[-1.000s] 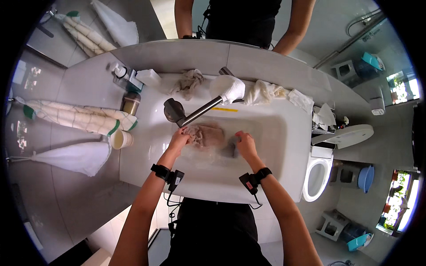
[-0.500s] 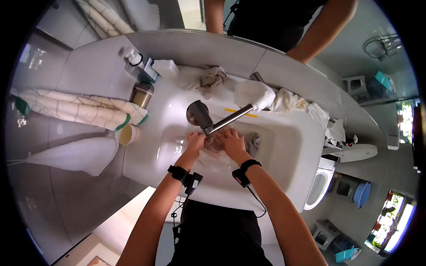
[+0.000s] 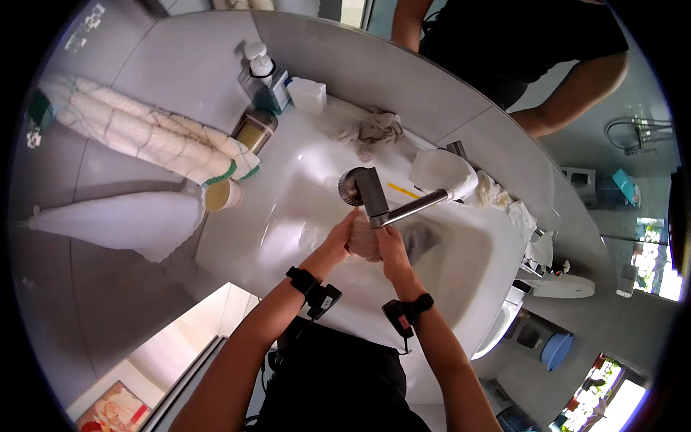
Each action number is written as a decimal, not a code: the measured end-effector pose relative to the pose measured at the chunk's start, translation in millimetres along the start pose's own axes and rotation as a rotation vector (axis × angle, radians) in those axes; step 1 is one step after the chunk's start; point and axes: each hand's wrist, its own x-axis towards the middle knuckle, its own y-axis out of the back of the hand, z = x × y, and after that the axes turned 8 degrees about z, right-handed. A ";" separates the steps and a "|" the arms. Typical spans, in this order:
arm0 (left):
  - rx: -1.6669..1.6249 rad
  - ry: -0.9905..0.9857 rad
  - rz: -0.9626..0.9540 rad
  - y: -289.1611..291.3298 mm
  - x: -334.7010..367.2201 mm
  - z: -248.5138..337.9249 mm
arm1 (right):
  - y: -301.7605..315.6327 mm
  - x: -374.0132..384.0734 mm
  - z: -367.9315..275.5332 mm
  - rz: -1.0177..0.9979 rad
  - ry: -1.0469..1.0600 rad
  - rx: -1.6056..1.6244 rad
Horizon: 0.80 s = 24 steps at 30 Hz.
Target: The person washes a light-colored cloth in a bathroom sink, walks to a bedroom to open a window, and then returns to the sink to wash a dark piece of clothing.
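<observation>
In a grey-tiled bathroom, a white basin carries a bunched pinkish cloth inside its bowl, below the faucet. The left hand and right hand grip it from either side, fingers curled, fingertips partly hidden. A grey cloth lies just right; a brownish cloth rests along the basin's back edge, a paper cup at its left edge.

White washbasin — far edge, from the left corner: white box, crumpled grey-beige cloth, faucet, cream cloth, thin white cloth toward the right corner. Grey cloth down in the bowl.
</observation>
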 end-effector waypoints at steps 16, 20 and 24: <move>0.046 -0.084 -0.119 -28.4 -18.7 -34.5 | 2.6 -20.9 31.8 0.101 0.351 0.025; -0.069 -0.141 0.099 -36.0 -23.3 -43.4 | 7.6 -9.4 44.6 0.129 0.455 -0.069; -0.013 -0.042 -0.008 -33.0 -32.3 -37.6 | 5.9 -4.4 39.7 0.202 0.556 -0.342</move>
